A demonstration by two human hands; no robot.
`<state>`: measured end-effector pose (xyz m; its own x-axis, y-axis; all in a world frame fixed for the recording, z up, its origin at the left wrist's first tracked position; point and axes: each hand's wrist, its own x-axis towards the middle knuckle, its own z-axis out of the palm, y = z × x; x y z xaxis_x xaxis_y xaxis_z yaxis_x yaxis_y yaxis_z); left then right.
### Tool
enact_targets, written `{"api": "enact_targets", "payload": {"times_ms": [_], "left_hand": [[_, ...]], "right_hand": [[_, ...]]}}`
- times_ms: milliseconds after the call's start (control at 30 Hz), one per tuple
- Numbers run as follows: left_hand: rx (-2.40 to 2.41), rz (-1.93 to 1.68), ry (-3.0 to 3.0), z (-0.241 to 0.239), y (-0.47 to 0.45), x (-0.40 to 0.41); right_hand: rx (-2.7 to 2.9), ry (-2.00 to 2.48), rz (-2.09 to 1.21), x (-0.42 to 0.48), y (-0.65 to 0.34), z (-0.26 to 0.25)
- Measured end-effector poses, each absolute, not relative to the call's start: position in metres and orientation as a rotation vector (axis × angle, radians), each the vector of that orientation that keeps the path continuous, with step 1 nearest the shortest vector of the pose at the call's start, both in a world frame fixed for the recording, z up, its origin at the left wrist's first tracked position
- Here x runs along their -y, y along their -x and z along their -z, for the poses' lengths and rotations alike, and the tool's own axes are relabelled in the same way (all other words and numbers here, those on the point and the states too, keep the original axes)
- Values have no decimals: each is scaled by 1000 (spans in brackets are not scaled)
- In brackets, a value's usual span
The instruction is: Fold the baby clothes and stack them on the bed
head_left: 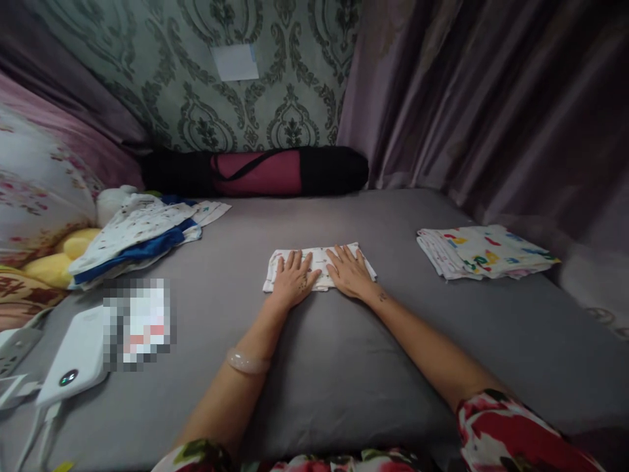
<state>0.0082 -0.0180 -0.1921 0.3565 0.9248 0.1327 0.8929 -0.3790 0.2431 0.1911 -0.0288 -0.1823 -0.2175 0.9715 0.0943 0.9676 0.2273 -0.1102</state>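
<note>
A small white printed cloth (320, 258), folded into a flat rectangle, lies on the grey bed sheet (314, 347) in front of me. My left hand (295, 278) rests flat on its left part, fingers spread. On the right part, my right hand (350, 272) presses with its fingers stretched out as well. The two thumbs point toward each other, close together but apart. What kind of garment or cloth it is, its folds and my hands hide.
Folded printed fabrics (491, 249) form a stack at the right. White and blue clothes (142, 229) are piled at the left, near yellow plush (81, 242). A white power bank (78, 354) with cables sits at front left. Against the wall lies a long black-and-red bag (255, 172).
</note>
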Motion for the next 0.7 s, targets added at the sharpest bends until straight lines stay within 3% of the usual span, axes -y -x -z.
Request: {"api": "enact_targets", "payload": {"times_ms": [133,367,533,700], "left_hand": [[-1672,-329,-2483,192,-9,17],[-1539,-443,-2355,173,14,-4],[-1981,-474,-2065,159,56,-11],[-2027,-335,-1890,153,62,-6]], "right_hand": [[2321,1866,-81,28,-191,184],[2093,1797,-499,-2,-227,161],[1768,2112,-493,-6,-275,150],[1739,2234,-552,7,-280,156]]}}
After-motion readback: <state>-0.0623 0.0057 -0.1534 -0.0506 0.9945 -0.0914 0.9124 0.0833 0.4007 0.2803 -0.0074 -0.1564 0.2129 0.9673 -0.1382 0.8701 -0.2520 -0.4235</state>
